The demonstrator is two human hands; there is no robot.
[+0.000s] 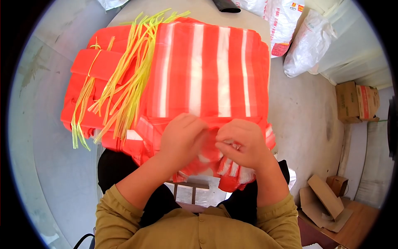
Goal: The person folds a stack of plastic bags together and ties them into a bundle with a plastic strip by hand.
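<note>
The right hand pinches striped plastic just below its fingers, seemingly to keep it bunched; the left hand's grip (blurred) I cannot tell; yellow strips lie left of the fingers, apparently for easy reach

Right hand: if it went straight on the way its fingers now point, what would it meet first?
Most likely the left hand, directly opposite the right hand. Depth is unclear in this single view, so the red-and-white plastic between them could come first.
</note>
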